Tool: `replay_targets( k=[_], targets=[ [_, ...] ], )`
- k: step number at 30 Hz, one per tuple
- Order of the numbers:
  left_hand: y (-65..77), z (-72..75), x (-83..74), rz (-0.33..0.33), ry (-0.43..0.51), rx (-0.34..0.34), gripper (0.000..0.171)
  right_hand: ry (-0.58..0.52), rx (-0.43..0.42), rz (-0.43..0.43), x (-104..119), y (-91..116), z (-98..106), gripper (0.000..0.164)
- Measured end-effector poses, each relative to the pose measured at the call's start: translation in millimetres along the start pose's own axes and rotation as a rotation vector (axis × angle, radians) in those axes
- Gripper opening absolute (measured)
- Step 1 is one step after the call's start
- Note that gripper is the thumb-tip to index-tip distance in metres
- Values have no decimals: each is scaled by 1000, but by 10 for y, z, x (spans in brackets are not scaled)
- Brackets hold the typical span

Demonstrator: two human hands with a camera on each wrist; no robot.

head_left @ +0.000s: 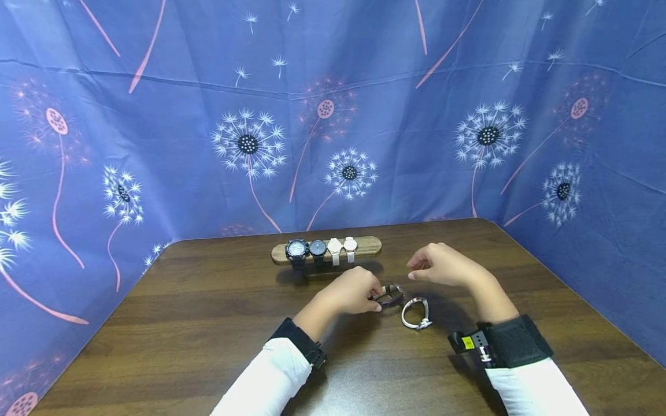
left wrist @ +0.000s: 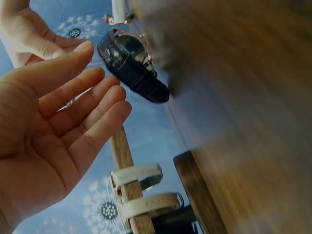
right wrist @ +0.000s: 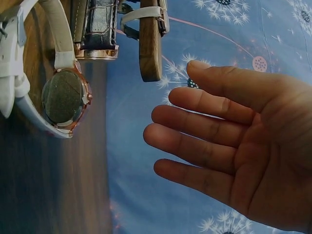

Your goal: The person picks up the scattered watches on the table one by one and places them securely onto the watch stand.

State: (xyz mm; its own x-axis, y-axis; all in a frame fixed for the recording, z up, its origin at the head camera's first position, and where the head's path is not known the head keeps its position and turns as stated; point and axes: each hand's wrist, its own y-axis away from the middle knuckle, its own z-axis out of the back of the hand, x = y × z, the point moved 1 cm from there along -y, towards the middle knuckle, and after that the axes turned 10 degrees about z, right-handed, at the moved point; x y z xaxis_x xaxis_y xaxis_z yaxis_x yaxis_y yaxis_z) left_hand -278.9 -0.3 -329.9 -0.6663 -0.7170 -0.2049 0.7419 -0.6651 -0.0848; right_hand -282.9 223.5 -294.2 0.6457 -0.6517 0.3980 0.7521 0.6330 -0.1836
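A wristwatch with a dark, glossy strap [left wrist: 139, 80] lies on its side on the table, its strap closed in a loop. My left hand [head_left: 350, 290] is right beside it; in the left wrist view its fingers are spread and relaxed, the thumb tip close to the strap, and whether they touch cannot be told. Nearer to me stands a white-strapped watch [right wrist: 63, 100] with a rose-gold case, its back showing in the right wrist view. Above and right of both watches, my right hand [head_left: 442, 264] hovers with loosely bent fingers and holds nothing.
Behind the hands a wooden watch stand [head_left: 368, 245] carries two black watches [head_left: 297, 248] at its left and two pale ones [head_left: 335, 246] beside them. All this is on a brown wooden table [head_left: 182, 323]. A blue dandelion-print cloth [head_left: 406, 144] hangs behind the far edge.
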Motion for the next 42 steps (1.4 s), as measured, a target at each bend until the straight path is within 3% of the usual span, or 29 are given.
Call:
replay_targets(
  k=[12, 15, 23, 32, 42],
  targets=[
    [-219, -94, -100, 2, -36, 39, 11, 8, -10, -8, -17, 40, 33, 19],
    [-225, -95, -95, -10, -30, 43, 6, 12, -10, 1, -12, 26, 31, 21],
    [-200, -72, -124, -43, -48, 28, 11, 3, -1, -19, -2, 31, 16, 20],
    [-188, -72, -141, 33, -71, 29, 19, -5, -1, -21, -3, 33, 7, 20],
    [-177, -64, -147, 58, -98, 8, 17, -13, 51, -31, -25, 37, -21, 20]
  ],
)
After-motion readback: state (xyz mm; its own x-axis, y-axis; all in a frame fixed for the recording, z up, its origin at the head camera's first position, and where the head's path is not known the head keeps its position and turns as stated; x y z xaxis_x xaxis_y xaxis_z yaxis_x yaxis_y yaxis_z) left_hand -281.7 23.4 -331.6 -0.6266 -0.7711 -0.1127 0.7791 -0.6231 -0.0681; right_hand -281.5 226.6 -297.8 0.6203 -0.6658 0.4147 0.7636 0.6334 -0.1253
